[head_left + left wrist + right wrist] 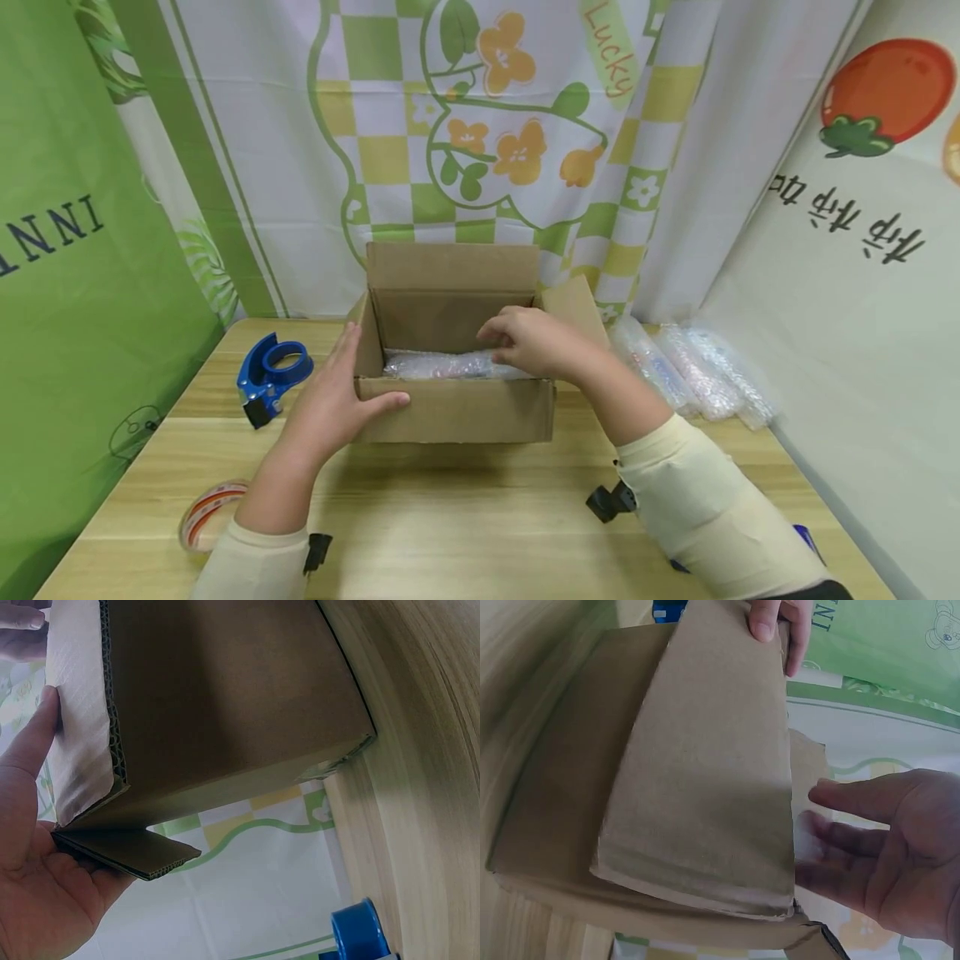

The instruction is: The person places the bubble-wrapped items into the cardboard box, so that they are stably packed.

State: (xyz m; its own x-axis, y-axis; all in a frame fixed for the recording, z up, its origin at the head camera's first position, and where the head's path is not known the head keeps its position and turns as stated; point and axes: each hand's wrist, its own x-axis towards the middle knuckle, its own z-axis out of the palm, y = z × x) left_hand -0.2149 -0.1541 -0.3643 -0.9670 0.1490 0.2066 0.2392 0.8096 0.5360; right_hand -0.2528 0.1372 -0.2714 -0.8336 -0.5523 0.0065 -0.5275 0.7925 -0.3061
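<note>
An open cardboard box point(456, 412) stands on the table with its flaps up or folded outward. Inside lies a clear bubble-wrapped package point(438, 365); its right end is partly hidden. My left hand point(330, 408) holds the box's front left corner, thumb over the front flap point(705, 735) and fingers along the left side. In the left wrist view, the left side flap point(135, 851) lies against those fingers. Over the box's right half hovers my right hand point(536, 340), fingers loosely bent near the package. Nothing shows in its grasp in the right wrist view.
Three bubble-wrapped packages point(701, 371) lie at the table's right back. On the left are a blue tape dispenser point(270, 375) and, nearer, a tape roll point(197, 518). A patterned curtain point(390, 125) hangs behind. Part of a blue item point(808, 540) shows beside the right sleeve.
</note>
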